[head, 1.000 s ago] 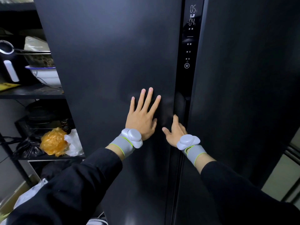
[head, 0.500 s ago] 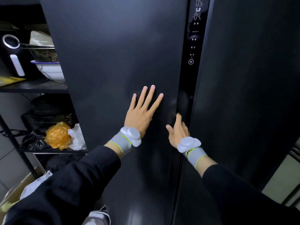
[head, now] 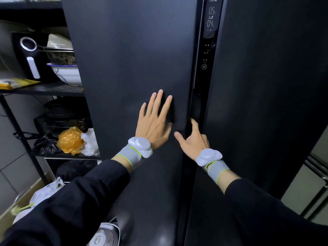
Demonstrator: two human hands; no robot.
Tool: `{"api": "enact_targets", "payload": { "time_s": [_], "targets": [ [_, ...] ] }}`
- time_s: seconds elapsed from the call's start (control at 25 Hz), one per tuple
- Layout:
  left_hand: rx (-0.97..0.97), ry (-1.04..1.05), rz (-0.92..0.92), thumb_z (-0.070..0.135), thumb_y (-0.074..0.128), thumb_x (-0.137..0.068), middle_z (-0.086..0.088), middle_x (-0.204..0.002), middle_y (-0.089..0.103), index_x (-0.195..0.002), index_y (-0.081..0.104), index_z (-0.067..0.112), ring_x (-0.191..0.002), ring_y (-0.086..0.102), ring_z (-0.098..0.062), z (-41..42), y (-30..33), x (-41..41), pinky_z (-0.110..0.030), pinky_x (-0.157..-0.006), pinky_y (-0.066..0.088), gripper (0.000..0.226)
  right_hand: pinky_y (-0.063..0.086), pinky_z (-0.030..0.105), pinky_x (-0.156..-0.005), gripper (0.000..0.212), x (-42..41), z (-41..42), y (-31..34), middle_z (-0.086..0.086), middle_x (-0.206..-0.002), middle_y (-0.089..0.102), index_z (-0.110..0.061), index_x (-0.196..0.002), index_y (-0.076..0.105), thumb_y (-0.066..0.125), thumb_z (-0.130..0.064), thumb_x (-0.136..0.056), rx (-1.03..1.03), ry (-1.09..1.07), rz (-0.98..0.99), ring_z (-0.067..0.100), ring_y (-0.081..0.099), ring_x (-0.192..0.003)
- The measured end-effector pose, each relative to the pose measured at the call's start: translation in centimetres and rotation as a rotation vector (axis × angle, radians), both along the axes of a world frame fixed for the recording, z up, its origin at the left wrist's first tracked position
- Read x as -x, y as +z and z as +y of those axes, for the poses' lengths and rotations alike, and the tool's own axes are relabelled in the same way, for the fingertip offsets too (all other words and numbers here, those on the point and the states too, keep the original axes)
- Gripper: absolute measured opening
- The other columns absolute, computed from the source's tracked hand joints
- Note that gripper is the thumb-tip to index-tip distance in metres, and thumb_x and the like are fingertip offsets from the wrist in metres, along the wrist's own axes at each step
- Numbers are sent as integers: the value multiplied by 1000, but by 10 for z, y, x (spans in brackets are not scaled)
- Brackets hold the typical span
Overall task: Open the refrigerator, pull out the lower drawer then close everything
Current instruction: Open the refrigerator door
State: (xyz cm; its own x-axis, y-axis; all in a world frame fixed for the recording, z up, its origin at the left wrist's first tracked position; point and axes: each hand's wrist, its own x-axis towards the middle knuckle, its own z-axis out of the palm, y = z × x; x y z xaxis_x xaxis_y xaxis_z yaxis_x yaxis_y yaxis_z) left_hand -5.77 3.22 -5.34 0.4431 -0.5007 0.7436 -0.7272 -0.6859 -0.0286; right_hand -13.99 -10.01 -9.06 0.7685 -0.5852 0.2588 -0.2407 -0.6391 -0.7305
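Observation:
A tall black refrigerator fills the view, with its left door and right door both closed. No drawer is visible. My left hand lies flat on the left door with its fingers spread. My right hand reaches into the dark handle groove between the doors. Its fingers hook out of sight round the right door's edge, and its thumb points left. A lit control strip runs above the groove.
A black shelf rack stands left of the fridge with an air fryer, a white bowl and an orange bag. A cardboard box with white bags and a rice cooker sit low left.
My right hand's fingers have slid further into the groove between the doors. My left hand stays flat on the left door. The doors have not moved.

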Motion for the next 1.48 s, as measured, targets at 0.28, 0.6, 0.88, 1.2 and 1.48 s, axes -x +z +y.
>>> {"api": "enact_targets", "payload": {
  "time_s": [0.28,0.6,0.88,1.2,1.48],
  "targets": [
    [179,2,107,63,46,-85,-14,-162,4,-154,9,8,-150,6,-29,9,4,34,-48,-117,22,95,53,40,-63,72,29,21,-2,9,-65,67,-42,-137,20,47,-70,-76,21,73,-110,32,64,-65],
    [216,140,203,81,47,-71,-13,-162,2,-153,2,7,-149,7,-28,19,12,58,-47,-117,20,119,54,43,-67,64,48,34,-9,-3,-54,62,-33,-140,27,43,-60,-84,66,166,-199,27,65,-65],
    [143,215,124,78,44,-74,-14,-162,7,-153,3,5,-149,12,-25,42,11,63,-48,-116,20,115,52,42,-77,37,45,20,-2,6,-105,64,-19,-129,43,48,-23,-93,70,120,-272,28,62,-92],
    [127,204,102,72,37,-80,-10,-163,4,-153,-1,5,-150,4,-16,85,2,69,-43,-120,16,106,51,36,-84,31,39,51,-5,1,-110,61,-19,-121,57,45,-36,-97,55,260,-409,20,62,-96],
    [142,158,123,62,33,-83,-12,-162,7,-153,2,2,-148,14,-21,130,-4,80,-41,-118,21,97,50,40,-60,21,46,86,2,-3,-66,61,-17,-92,51,48,-37,-95,214,351,-517,21,59,-63]
  ]
}}
